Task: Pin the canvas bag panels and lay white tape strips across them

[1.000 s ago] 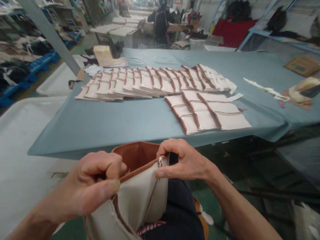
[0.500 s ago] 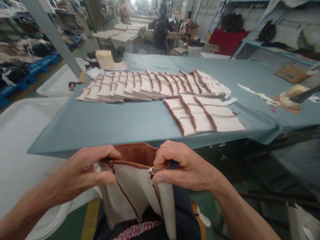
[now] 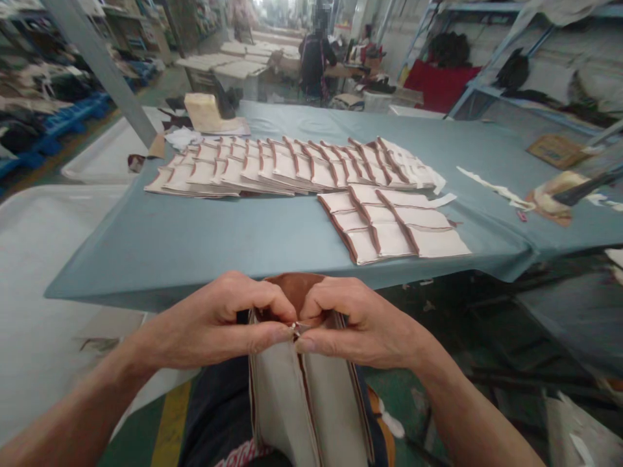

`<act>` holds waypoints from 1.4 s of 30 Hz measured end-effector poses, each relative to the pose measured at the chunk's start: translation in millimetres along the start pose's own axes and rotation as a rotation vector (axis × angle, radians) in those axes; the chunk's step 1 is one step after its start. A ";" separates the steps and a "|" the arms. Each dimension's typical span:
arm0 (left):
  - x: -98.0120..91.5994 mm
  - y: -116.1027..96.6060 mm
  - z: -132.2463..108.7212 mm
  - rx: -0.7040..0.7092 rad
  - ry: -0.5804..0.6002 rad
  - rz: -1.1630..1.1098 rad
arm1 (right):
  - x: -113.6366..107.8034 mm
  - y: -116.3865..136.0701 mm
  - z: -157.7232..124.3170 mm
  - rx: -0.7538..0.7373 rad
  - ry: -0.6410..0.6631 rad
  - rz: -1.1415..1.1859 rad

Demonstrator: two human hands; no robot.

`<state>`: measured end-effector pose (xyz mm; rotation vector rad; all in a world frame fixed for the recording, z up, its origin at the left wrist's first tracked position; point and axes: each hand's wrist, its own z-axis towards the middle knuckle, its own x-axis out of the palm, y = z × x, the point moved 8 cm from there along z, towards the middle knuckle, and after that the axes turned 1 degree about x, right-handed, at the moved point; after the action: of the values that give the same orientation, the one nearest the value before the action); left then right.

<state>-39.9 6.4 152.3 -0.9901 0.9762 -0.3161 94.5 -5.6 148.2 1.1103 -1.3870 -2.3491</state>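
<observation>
Over my lap, my left hand (image 3: 219,327) and my right hand (image 3: 355,324) pinch the top edge of a bundle of cream pieces with brown edging (image 3: 311,402). Thumbs and forefingers of both hands meet at the middle of that edge. The bundle hangs down between my knees, its brown inner side showing just above my fingers. On the blue-grey table (image 3: 219,240) ahead lie a long overlapping row of the same cream pieces (image 3: 287,165) and a smaller group of them (image 3: 394,224) nearer the front edge.
White trays (image 3: 43,259) stand to the left of the table. A cream block (image 3: 207,113) sits at the table's far left, scraps and a brown piece (image 3: 549,198) at its right. A person (image 3: 316,58) works at a far bench. Shelving lines both sides.
My left hand has moved right along the top edge until it meets my right hand. The spread pieces have come together into a closed, hanging bundle.
</observation>
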 end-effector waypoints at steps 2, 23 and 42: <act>0.7 3.4 -0.6 -0.015 0.014 -0.005 | 1.3 -4.4 0.8 0.015 -0.002 0.016; 15.2 -3.8 -13.4 -0.224 -0.387 0.001 | 4.6 4.8 -2.3 0.007 -0.223 -0.124; 10.2 -6.4 -3.3 -0.258 -0.082 0.225 | 13.9 7.9 1.7 0.019 -0.167 -0.224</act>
<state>-35.6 -5.3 151.3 -1.1050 1.0598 0.0398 82.1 -15.8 148.1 1.1523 -1.4069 -2.6451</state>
